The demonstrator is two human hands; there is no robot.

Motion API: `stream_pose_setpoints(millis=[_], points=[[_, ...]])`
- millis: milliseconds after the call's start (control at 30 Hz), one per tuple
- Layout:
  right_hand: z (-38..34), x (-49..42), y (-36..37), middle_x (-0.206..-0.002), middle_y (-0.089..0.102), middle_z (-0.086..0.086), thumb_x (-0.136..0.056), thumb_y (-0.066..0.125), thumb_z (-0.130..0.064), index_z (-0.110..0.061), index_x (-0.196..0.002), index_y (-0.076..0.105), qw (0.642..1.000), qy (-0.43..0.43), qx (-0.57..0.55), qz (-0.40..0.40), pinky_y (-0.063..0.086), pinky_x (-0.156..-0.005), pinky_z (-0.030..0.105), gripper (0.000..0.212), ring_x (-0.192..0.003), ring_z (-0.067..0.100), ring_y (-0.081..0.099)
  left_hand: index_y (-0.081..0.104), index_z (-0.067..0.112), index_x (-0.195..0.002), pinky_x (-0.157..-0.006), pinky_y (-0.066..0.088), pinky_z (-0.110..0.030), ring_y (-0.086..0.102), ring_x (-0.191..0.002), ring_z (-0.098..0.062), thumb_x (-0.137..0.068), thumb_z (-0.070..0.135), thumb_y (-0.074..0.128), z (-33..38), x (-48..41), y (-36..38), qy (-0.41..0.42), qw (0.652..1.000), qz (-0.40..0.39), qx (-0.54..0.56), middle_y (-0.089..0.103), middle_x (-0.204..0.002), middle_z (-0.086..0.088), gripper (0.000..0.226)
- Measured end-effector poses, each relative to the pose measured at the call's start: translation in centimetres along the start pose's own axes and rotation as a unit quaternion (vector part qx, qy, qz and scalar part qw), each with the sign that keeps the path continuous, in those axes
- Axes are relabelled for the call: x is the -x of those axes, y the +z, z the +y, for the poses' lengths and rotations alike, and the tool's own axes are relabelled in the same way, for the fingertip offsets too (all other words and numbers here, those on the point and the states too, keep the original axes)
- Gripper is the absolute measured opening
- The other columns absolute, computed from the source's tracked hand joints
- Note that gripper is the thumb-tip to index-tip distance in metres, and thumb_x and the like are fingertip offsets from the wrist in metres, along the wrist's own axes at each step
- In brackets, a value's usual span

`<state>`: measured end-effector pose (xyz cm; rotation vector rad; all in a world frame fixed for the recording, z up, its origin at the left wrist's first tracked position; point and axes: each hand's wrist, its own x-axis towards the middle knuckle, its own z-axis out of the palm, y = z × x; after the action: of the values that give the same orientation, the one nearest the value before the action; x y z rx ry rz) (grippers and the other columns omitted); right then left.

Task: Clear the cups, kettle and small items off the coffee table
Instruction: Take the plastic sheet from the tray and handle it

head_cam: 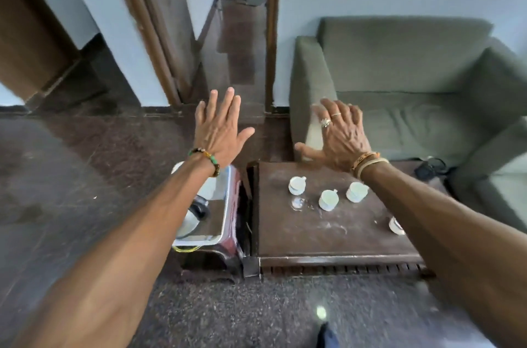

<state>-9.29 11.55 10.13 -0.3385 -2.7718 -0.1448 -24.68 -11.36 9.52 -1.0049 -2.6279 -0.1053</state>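
No legible text, label, brand or number anywhere.

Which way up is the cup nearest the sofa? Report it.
Upright, apparently: the cup shows its open rim facing up, standing on the coffee table. Contents cannot be told.

Dark brown wooden coffee table [328,236] with pale dusty smears, white ceramic cups [328,200], grey-green fabric sofa [405,62], silver metal tray [221,205] left

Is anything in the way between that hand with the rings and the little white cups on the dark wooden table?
Nothing visible blocks it. The right hand, open with fingers spread, hovers above the far edge of the dark wooden coffee table. The three small white cups stand uncovered nearer the camera, with only a small clear glass piece beside them.
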Motion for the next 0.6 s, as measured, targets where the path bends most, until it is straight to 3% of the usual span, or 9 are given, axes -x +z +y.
stream_pose_setpoints(millis=[267,600], points=[[11.4,10.3,-6.4,-0.146,0.045,0.016,-0.078,0.043,-0.081,-0.009,-0.140,0.047,0.986,0.152,0.060,0.046,0.031,-0.108,0.052,0.095,-0.132,0.037,0.043,0.023,0.011,-0.150,-0.112,0.024,-0.054,0.018,-0.145,-0.037,-0.092,0.063,0.035,14.6,-3.1,-2.2,0.113,0.993,0.020,0.036,0.017,-0.161,-0.006,0.079],[22.0,28.1,-9.1,-0.144,0.045,0.017,-0.078,0.048,-0.076,-0.008,-0.138,0.047,0.953,0.285,0.088,0.048,0.031,-0.105,0.052,0.091,-0.129,0.038,0.043,0.022,0.014,-0.151,-0.115,0.018,-0.054,0.019,-0.146,-0.034,-0.090,0.062,0.043,33.0,1.9,-1.4,0.245,0.967,-0.025,0.068,0.017,-0.161,-0.004,0.081]])
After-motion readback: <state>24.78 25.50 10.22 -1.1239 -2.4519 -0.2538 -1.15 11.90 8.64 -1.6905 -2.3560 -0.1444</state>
